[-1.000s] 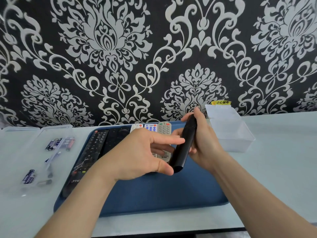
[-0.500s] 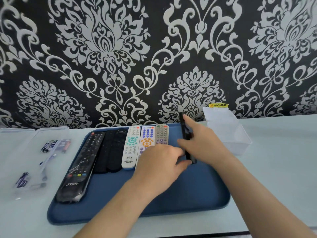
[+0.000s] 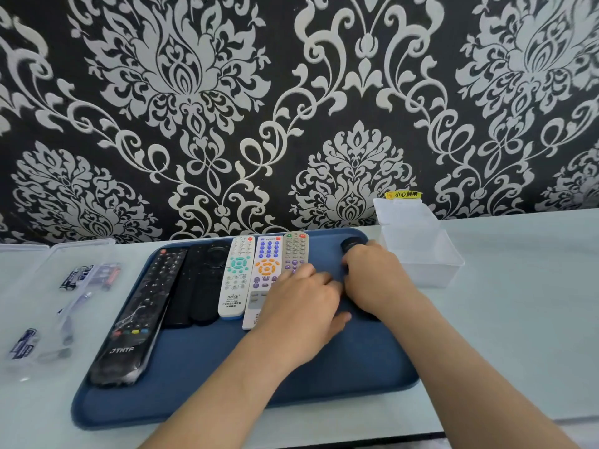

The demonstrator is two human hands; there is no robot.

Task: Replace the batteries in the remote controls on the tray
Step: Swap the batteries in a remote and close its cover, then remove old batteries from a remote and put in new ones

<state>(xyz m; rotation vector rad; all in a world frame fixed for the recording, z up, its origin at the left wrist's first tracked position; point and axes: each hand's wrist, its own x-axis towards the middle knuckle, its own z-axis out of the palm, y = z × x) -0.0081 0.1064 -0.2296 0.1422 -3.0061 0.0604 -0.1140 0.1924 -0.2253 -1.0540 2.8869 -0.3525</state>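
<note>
While the black remote (image 3: 351, 245) lies at the far right of the blue tray (image 3: 227, 384), the right hand (image 3: 372, 280) closes its grip over it; the left hand (image 3: 301, 306) rests just beside, its grip unclear.

free: tray (image 3: 227, 384) front strip | blocked: remotes (image 3: 207, 283) left, clear box (image 3: 421, 254) right

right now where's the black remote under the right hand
Head view: the black remote is at the right of the blue tray, mostly under the right hand, between the grey remote and the clear box.
</note>
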